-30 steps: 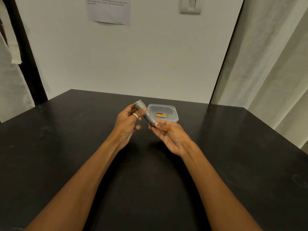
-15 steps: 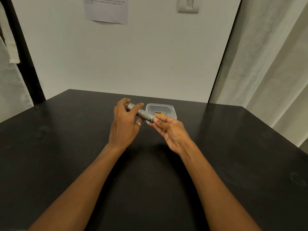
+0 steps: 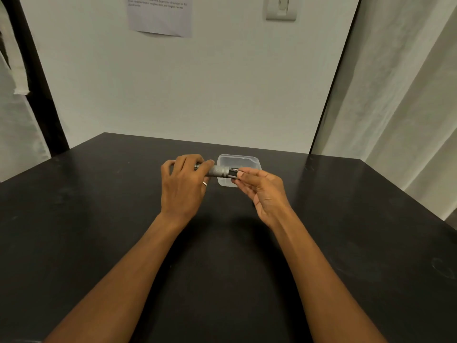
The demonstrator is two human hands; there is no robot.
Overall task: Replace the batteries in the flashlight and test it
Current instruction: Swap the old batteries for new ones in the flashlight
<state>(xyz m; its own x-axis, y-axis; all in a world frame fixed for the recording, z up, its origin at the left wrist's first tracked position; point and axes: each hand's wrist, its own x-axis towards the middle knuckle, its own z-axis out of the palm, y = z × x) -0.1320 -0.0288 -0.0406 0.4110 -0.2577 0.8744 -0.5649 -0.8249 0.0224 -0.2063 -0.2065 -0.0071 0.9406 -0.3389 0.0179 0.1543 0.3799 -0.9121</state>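
Flashlight (image 3: 217, 171) held level above the surface, toward its far edge, over the clear tub (image 3: 249, 161). Left hand (image 3: 183, 186) wraps the barrel, bracing it; right hand (image 3: 265, 190) pinches the dark end, likely to unscrew it.

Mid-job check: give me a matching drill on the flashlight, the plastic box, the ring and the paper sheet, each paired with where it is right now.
Things:
1. flashlight
2. plastic box
3. ring
4. paper sheet

Places:
A. fixed to the wall, top of view
B. on a finger of the left hand
C. held level between both hands, with the right hand at its dark end
D. standing on the black table, behind the hands

Pairs: 1-C, 2-D, 3-B, 4-A
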